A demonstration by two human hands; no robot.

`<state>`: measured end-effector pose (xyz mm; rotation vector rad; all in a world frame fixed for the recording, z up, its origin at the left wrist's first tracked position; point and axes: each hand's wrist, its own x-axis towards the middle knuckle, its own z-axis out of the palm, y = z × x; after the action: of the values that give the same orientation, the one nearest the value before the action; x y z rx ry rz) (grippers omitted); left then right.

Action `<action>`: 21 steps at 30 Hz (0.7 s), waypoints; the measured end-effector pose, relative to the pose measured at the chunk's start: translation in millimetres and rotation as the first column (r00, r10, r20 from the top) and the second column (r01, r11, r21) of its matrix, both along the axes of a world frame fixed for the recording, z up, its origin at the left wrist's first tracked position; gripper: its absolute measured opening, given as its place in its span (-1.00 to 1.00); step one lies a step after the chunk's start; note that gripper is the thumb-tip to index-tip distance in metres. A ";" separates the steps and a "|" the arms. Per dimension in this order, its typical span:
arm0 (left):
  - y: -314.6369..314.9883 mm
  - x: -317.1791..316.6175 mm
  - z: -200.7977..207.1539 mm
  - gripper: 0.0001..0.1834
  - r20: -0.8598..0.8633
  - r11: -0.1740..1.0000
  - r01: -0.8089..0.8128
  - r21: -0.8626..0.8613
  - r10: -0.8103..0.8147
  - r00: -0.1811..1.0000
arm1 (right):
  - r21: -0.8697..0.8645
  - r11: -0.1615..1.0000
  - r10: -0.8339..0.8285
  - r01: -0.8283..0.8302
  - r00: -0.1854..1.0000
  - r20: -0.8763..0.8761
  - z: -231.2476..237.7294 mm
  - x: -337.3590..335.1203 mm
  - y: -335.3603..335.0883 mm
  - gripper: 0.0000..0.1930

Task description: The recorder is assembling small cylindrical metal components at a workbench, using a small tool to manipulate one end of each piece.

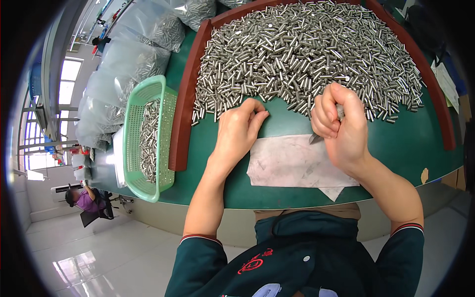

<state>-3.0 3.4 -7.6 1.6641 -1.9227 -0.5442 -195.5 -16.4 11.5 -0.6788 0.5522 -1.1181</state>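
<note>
Your right hand (341, 123) fists a bundle of small silver metal pins (338, 113) near the counter's front edge, tips down over the grey cloth (292, 163); your left hand (240, 129) pinches narrow beside the pin heap (307, 54).

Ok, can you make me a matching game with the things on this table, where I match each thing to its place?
Things:
1. green basket
2. big heap of metal pins
3. grey cloth
4. right hand

Places:
A. flat on the green mat, between the two hands
B. at the table's left edge, partly filled with pins
C. inside the brown frame, at the far side of the mat
D. closed in a fist around pins, at the heap's near edge

Pairs: 1-B, 2-C, 3-A, 4-D
</note>
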 end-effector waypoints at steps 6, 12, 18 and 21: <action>1.1 2.2 4.4 -0.84 -0.850 0.865 0.317 0.390 0.205 0.485 | 0.020 1.000 -0.024 0.023 0.999 0.022 -1.9 -1.5 0.1 -0.64; 1.7 2.7 3.9 -0.81 -0.889 0.820 0.408 0.401 0.241 0.391 | 0.036 0.999 -0.026 0.025 1.000 0.009 -0.1 -1.1 0.7 -0.66; 0.8 4.7 2.3 -0.83 -0.900 0.805 0.443 0.395 0.243 0.362 | 0.028 0.999 -0.020 0.020 1.000 0.012 -0.1 -1.1 -0.2 -0.66; 1.1 3.6 3.3 -0.83 -0.904 0.805 0.438 0.401 0.268 0.334 | 0.030 0.999 -0.017 0.017 1.000 0.004 -0.4 -1.3 -0.8 -0.66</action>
<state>0.6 4.6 -4.3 0.9892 -0.9021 -1.8644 -196.8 -17.2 11.1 -0.6467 0.5704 -1.1251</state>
